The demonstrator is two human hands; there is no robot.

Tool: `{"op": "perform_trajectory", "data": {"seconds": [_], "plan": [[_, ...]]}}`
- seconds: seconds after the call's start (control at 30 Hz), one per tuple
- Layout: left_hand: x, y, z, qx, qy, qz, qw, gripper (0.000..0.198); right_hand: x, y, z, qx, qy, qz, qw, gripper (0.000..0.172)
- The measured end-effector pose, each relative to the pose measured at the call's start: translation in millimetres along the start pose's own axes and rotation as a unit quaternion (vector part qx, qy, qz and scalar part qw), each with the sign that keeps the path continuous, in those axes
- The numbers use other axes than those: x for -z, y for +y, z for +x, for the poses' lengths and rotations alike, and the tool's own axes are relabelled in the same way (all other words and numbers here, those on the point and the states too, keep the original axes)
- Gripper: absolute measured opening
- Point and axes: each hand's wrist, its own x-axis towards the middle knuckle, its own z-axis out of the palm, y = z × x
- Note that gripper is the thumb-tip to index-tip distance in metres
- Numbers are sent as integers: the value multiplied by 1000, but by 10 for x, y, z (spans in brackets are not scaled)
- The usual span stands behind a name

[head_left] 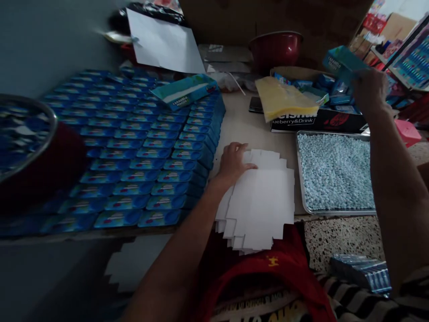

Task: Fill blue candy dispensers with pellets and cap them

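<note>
My left hand rests on the upper left edge of a stack of white die-cut cardboard sheets, its thumb and fingers spread. Raised at the upper right, my right hand is closed on a teal box, above an open carton of blue packets. Below that carton, a metal tray is filled with small pale blue pieces. Rows of small blue boxes cover the table on the left, and another teal box lies on top of them.
A red bowl of blue packets stands at the far left; another red bowl is at the back. A yellow sheet leans on the carton. A white sheet stands behind the boxes. Silvery-blue packs lie at the lower right.
</note>
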Motion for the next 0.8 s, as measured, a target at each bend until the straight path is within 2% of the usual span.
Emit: {"op": "perform_trajectory", "data": {"seconds": [0.03, 0.1, 0.13, 0.2, 0.23, 0.3, 0.33, 0.43, 0.53, 0.67, 0.73, 0.8], "plan": [[-54, 21, 172, -7, -43, 5, 999, 91, -83, -56, 116, 22, 17, 23, 999, 70], [-116, 70, 444, -32, -141, 22, 989, 107, -259, -285, 5, 76, 58, 92, 991, 67], [-129, 88, 531, -45, -188, 33, 981, 106, -354, -440, -199, 107, 60, 130, 984, 59], [-135, 98, 594, -56, -240, 62, 967, 102, -562, -766, -776, 185, -14, 141, 972, 42], [-135, 89, 574, -56, -239, 75, 967, 101, -673, -916, -1082, 224, -74, 118, 965, 40], [-141, 49, 467, -55, -194, 87, 976, 107, -891, -1148, -1587, 244, -166, 56, 954, 59], [-148, 22, 397, -55, -165, 87, 981, 109, -988, -1223, -1753, 249, -211, 35, 944, 63], [-190, -58, 222, -51, -117, 74, 989, 94, -1184, -1294, -1915, 247, -298, 13, 922, 63], [-251, -107, 165, -54, -99, 48, 992, 79, -1218, -1251, -1855, 237, -305, 26, 922, 52], [-284, -116, 173, -65, -63, -9, 996, 76, -1156, -1241, -1888, 206, -276, 68, 936, 27], [-246, -108, 152, -60, -44, -55, 996, 73, -1103, -1258, -1952, 185, -242, 115, 946, 11], [-156, -102, 97, -35, -8, -129, 991, 76, -1005, -1260, -2008, 173, -211, 205, 940, 7]]}}
